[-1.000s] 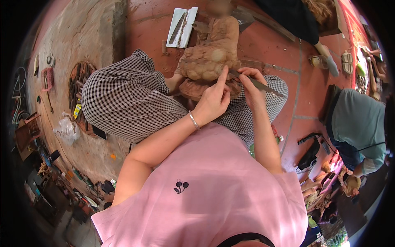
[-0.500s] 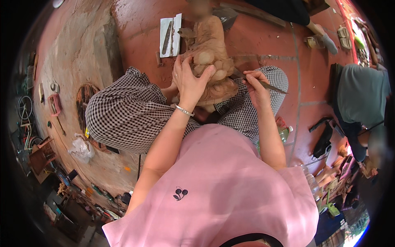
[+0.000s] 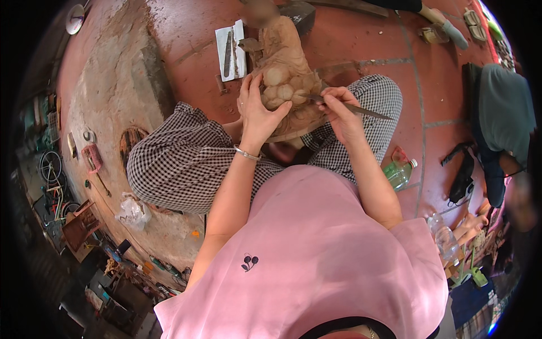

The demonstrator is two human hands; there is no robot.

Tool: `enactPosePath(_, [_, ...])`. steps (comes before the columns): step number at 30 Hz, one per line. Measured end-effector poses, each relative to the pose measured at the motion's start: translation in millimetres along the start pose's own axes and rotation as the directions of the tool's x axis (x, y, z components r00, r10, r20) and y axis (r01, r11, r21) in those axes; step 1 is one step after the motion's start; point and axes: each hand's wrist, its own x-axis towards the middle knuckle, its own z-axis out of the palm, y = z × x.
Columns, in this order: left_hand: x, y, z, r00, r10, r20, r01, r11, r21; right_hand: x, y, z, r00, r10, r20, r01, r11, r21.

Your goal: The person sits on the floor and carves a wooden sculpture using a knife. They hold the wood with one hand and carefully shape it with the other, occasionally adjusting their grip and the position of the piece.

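Observation:
A brown wood carving (image 3: 283, 50) with several round, coin-like shapes on its front stands between my folded legs. My left hand (image 3: 261, 110) grips its left and near side, with the thumb on the rounded shapes and the fingers over the edge. In my right hand (image 3: 341, 113), pinched between thumb and fingers, is a slim dark metal tool that looks like a file (image 3: 370, 112). Its front end lies over the right part of the rounded shapes. The carving's underside is hidden behind my hands and legs.
Left of the carving, a dark flat blade (image 3: 228, 53) lies on white paper (image 3: 239, 45). A stone-like slab (image 3: 113, 79) fills the left side. A green plastic bottle (image 3: 398, 174) and a black strap bag (image 3: 464, 172) lie at right, near another person (image 3: 504, 113).
My right hand has brought the file leftward, from the carving's right edge to over the rounded shapes. My left hand keeps its grip. The whole view has shifted slightly.

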Motion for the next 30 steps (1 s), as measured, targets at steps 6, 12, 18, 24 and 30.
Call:
enactPosePath(6, [-1,8,-2,0.997,-0.075,-0.017,0.074,0.996,-0.044,15,12,31,0.999,-0.034,-0.023,0.029,0.983,-0.179])
enactPosePath(12, [-1,6,3,0.999,-0.018,-0.035,0.02,0.999,0.05,6,20,24,0.96,-0.273,0.066,0.256,0.75,-0.61])
enactPosePath(18, [-2,7,1,1.0,-0.013,-0.01,0.014,0.997,0.077,2,11,12,0.963,-0.217,0.163,0.269,0.698,-0.663])
enactPosePath(24, [-3,9,-1,1.0,0.012,0.004,-0.012,0.997,0.081,8,18,15,0.991,-0.13,0.015,0.123,0.885,-0.449])
enactPosePath(30, [-6,1,3,0.991,0.132,-0.017,-0.126,0.973,0.193,6,17,-1,0.974,-0.181,0.134,0.225,0.768,-0.599])
